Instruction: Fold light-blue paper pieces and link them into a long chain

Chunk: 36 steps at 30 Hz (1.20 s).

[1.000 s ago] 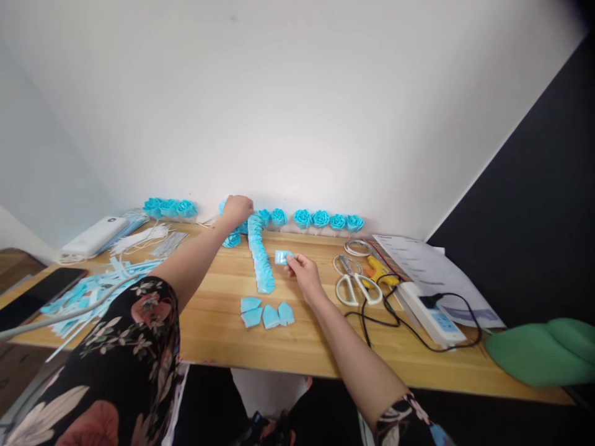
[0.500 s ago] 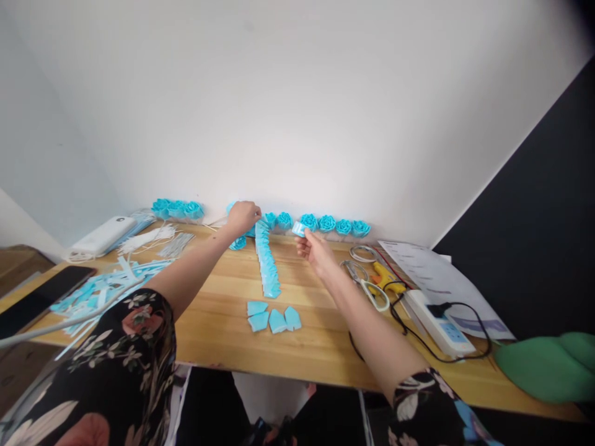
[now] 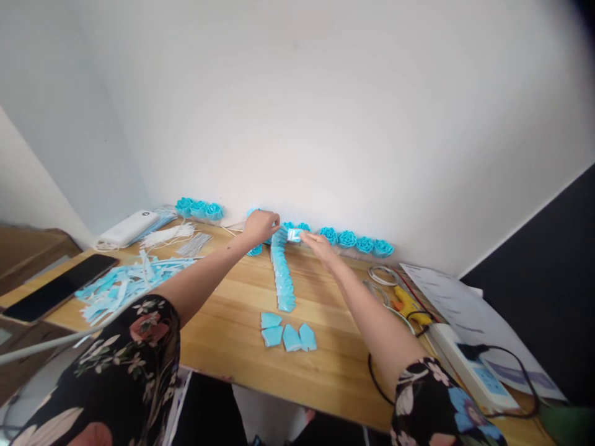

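My left hand point(image 3: 263, 227) is at the back of the table, its fingers pinched together at the far end of a long row of overlapping light-blue petals point(image 3: 282, 275). What those fingers grip is hidden. Just to the right, my right hand point(image 3: 320, 246) holds a small blue-and-white piece point(image 3: 294, 235) between thumb and fingers, close to the row's far end. Several loose blue petal pieces point(image 3: 292, 337) lie nearer the front edge. Blue folded flowers point(image 3: 346, 239) stand along the wall behind my hands.
On the left are a phone point(image 3: 60, 288), a pile of blue-white strips point(image 3: 125, 285), white ties point(image 3: 170, 235) and a white power bank point(image 3: 127, 229). To the right lie a yellow glue gun point(image 3: 411, 305), a power strip point(image 3: 469, 365) with a black cord, and a printed sheet point(image 3: 474, 322).
My right hand has moved left toward my left hand, bringing the blue-and-white piece beside the row's far end. The left hand stays there. The camera view has shifted left.
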### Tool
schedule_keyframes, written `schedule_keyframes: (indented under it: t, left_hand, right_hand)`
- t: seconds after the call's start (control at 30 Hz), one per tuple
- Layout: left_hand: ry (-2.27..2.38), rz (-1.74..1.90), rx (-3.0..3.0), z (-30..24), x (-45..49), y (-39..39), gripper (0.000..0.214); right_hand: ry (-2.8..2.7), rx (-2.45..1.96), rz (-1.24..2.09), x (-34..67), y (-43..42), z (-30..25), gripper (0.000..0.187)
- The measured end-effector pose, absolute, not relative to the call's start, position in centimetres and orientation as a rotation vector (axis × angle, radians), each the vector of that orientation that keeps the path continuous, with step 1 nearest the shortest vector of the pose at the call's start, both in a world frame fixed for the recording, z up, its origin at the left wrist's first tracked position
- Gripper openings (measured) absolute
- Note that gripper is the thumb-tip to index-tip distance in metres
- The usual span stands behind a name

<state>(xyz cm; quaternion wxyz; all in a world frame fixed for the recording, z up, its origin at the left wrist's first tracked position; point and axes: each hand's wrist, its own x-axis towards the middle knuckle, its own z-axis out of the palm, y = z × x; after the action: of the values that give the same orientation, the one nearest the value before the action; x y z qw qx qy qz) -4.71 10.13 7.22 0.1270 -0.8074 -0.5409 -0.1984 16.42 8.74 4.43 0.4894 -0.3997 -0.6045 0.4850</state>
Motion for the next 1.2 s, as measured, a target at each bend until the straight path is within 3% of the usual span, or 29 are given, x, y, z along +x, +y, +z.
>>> schedule_keyframes:
  t: [0.23, 0.63, 0.93, 1.2]
  left_hand:
    - [-1.477, -0.597, -2.375, 7.0, -4.2, 9.8, 0.021]
    - [-1.470, -0.714, -2.358, 6.9, -4.0, 9.7, 0.022]
    - [-1.722, -1.292, -2.470, 6.5, -5.4, 9.8, 0.030]
    - [-1.815, -1.416, -2.371, 6.6, -5.8, 9.0, 0.029]
  right_hand:
    - [-1.294, -0.837, 1.359, 16.2, 9.8, 4.8, 0.040]
    - [-1.440, -0.940, 1.185, 14.5, 11.5, 3.3, 0.041]
    - [-1.360, -0.931, 1.196, 14.6, 12.2, 3.5, 0.037]
    - [-1.234, -1.002, 1.171, 14.3, 11.4, 5.0, 0.036]
